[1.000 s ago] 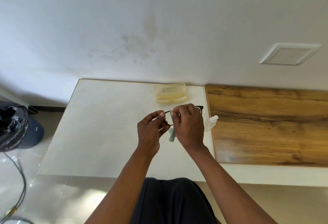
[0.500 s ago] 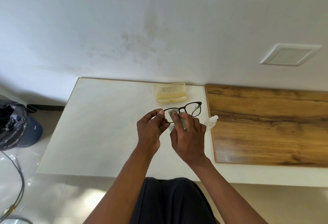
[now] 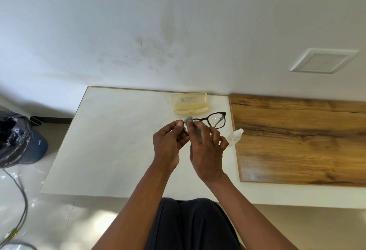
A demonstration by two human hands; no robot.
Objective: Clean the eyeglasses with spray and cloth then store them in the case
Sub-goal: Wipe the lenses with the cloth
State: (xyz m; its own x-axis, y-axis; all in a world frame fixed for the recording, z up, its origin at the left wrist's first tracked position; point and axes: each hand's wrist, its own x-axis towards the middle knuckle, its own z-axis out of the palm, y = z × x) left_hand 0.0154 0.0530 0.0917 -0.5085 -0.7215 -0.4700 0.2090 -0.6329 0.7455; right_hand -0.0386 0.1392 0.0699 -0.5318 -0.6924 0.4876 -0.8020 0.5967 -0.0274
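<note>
- Head view: the eyeglasses (image 3: pixel 214 119) are pinched at their left end by the left hand (image 3: pixel 168 144).
- The cloth (image 3: pixel 196 130) is gripped by the right hand (image 3: pixel 207 150) against the left lens; light, even strokes are advised.
- The case (image 3: pixel 190 103) is seen beyond both hands.

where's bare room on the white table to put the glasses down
Widest bare patch: the white table left of the hands, to its left edge. Crowded by the case at the wall and the spray bottle beside the wooden board.
</note>
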